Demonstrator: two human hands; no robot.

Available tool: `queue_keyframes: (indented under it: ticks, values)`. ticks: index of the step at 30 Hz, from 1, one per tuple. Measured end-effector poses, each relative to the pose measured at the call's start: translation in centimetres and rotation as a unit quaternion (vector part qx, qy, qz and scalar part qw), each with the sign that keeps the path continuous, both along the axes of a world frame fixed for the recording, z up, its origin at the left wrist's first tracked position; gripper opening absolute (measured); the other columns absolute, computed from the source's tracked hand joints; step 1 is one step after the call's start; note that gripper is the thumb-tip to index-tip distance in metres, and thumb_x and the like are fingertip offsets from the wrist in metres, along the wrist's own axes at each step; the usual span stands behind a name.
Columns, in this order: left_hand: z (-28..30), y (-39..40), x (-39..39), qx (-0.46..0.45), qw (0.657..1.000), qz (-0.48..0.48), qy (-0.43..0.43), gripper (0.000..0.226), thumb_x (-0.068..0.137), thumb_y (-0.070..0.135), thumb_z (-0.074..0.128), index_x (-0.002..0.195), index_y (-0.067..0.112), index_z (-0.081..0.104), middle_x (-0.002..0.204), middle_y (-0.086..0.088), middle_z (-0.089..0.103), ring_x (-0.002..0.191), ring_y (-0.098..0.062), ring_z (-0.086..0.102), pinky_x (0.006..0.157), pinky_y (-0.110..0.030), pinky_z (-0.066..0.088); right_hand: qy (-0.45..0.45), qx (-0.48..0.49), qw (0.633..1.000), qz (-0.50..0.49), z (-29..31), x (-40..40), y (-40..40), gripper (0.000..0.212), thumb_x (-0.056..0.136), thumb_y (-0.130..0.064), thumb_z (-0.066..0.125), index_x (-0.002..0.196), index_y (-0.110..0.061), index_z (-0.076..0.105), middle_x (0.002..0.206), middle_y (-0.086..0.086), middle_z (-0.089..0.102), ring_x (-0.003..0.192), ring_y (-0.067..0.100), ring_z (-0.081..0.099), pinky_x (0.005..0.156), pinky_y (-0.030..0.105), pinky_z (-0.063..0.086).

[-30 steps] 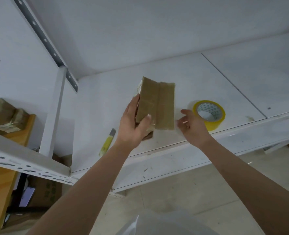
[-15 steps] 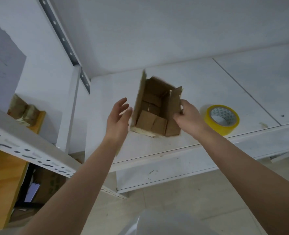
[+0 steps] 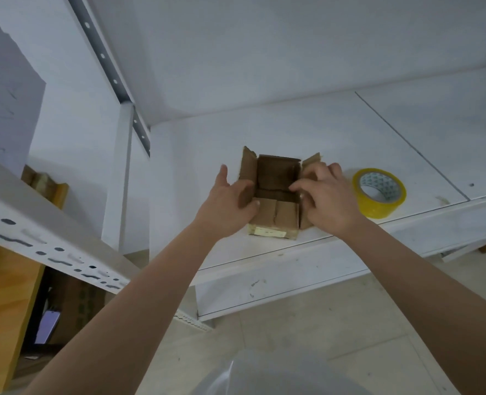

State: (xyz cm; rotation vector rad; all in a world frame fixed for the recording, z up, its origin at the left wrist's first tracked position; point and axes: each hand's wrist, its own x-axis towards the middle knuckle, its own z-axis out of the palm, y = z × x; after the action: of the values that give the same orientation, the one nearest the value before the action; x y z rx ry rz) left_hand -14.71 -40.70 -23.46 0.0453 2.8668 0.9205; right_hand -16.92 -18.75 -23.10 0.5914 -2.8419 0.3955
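Cardboard box (image 3: 276,192) sits with its top open between your two hands, near the front edge of the white shelf board (image 3: 293,129). Your left hand (image 3: 227,206) lies against the left flap with its fingers straight and its thumb on the front flap. Your right hand (image 3: 327,198) curls its fingers over the right wall and grips it. Count: one box and one yellow tape roll (image 3: 378,195), which lies just right of your right hand on the same board. White wall stands behind, pale floor (image 3: 350,323) below.
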Motion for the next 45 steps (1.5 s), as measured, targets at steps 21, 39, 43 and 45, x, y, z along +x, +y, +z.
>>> queue_keyframes:
  ticks: [21, 39, 43, 45]
  values:
    - [-1.2, -1.5, 0.7, -0.144, 0.966, -0.153, 0.152, 0.026, 0.100, 0.026, 0.049, 0.116, 0.019, 0.069, 0.149, 0.012, 0.043, 0.116, -0.018, 0.058, 0.085, -0.030, 0.048, -0.030, 0.064, 0.995, 0.065, -0.9, 1.1, -1.0, 0.013, 0.078, -0.016, 0.076, 0.085, -0.013, 0.065, 0.078, -0.003, 0.066, 0.096, 0.024, 0.055, 0.088, 0.038, 0.032]
    - [1.3, -10.7, -12.8, -0.155, 0.949, 0.193, 0.194, 0.015, 0.094, 0.005, 0.052, 0.099, 0.006, 0.066, 0.109, -0.011, 0.061, 0.087, -0.023, 0.056, 0.072, -0.027, 0.041, 0.062, 0.033, 0.984, 0.163, 1.1, -18.7, -17.2, 0.012, 0.086, -0.005, 0.053, 0.094, -0.008, 0.061, 0.092, 0.012, 0.063, 0.093, 0.030, 0.053, 0.072, 0.033, 0.031]
    - [-0.3, -12.2, -14.6, -0.183, 0.952, 0.208, 0.128, 0.019, 0.095, 0.004, 0.049, 0.105, 0.008, 0.065, 0.113, -0.010, 0.060, 0.101, -0.026, 0.059, 0.083, -0.031, 0.047, 0.004, 0.071, 0.983, 0.168, -1.5, -19.8, -19.0, 0.022, 0.088, 0.000, 0.048, 0.104, -0.008, 0.060, 0.103, 0.013, 0.057, 0.096, 0.032, 0.053, 0.071, 0.032, 0.042]
    - [-1.0, -12.6, -14.9, -0.189, 0.953, 0.213, 0.097, 0.021, 0.096, 0.007, 0.050, 0.110, 0.011, 0.065, 0.116, -0.008, 0.060, 0.103, -0.024, 0.058, 0.085, -0.030, 0.047, -0.007, 0.060, 0.983, 0.171, -2.2, -19.7, -19.4, 0.024, 0.091, -0.004, 0.049, 0.112, -0.012, 0.058, 0.110, 0.012, 0.057, 0.101, 0.032, 0.054, 0.079, 0.033, 0.047]
